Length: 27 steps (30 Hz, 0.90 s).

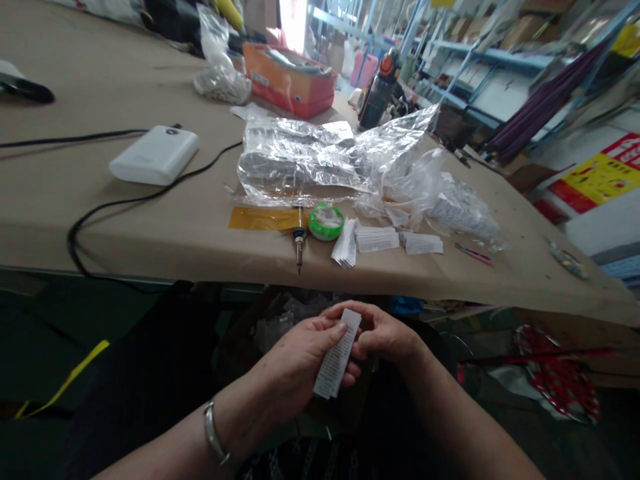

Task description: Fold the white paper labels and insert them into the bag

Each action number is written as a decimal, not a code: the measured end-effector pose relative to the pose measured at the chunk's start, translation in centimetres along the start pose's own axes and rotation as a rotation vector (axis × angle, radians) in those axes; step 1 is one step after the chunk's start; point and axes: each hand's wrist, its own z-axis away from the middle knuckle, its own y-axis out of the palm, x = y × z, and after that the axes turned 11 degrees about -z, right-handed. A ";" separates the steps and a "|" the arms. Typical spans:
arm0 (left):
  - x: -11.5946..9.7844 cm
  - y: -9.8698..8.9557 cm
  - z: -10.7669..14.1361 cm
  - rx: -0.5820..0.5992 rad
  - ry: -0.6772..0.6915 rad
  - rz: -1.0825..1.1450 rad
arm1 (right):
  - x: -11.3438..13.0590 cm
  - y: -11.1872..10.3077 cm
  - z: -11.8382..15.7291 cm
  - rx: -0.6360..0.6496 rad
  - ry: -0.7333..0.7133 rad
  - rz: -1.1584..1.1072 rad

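My left hand (305, 350) is closed around a small stack of narrow white printed labels (333, 367), its thumb pressed on their upper part. My right hand (385, 333) meets it from the other side, fingers curled against the labels' upper edge and the thumb bent in; its fingertips are partly hidden. On the table edge beyond lie a fanned pile of labels (345, 245), a second label stack (377, 239) and a third label stack (423, 243). Left of these sit a green round container (326, 222) and a soldering-iron-like tool (299, 245), its pointed tip toward me.
Crinkled clear plastic bags (310, 157) cover the table's middle. A white power bank (155, 155) with a black cable (115, 200) lies left. Behind are an orange box (290, 80) and a dark bottle (377, 93). Pink tweezers (474, 253) lie right. Below the table is clear plastic scrap (285, 320).
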 end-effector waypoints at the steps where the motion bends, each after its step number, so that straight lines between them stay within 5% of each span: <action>1: 0.2 0.0 0.0 0.022 0.001 0.001 | -0.1 -0.1 -0.2 0.026 -0.003 -0.032; 7: 0.6 -0.3 0.2 0.042 -0.020 -0.025 | -1.0 -0.1 -0.6 0.062 -0.012 -0.142; 17: 1.3 -1.1 0.0 0.157 -0.042 0.016 | -0.3 0.0 -0.2 0.082 -0.019 0.042; 21: 1.3 -1.2 0.0 0.132 -0.036 0.013 | 0.0 0.3 0.2 -0.024 -0.051 0.213; 27: 1.0 -1.4 0.1 0.016 0.036 0.011 | 0.1 1.7 1.3 -0.295 -0.406 0.837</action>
